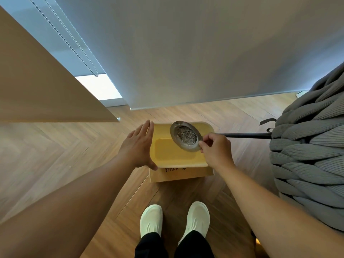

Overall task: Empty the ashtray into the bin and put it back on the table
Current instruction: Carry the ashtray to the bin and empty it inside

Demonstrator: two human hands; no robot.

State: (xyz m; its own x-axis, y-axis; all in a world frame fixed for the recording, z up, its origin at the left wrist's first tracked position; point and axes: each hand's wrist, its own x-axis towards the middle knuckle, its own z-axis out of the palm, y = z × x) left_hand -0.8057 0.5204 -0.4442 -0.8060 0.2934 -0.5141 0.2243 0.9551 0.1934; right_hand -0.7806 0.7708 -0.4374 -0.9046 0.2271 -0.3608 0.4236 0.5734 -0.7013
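While the right hand (216,152) pinches its rim, the stiff, light round metal ashtray (186,136) of loose ash hangs over the yellow bin (158,157); left hand (136,146) spread flat.

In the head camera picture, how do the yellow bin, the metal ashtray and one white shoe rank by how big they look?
1. Yellow bin: clearly largest.
2 and 3. Metal ashtray and right white shoe look about alike; I won't rank them. The ashtray is held up nearer the camera, so its true size is unsure.
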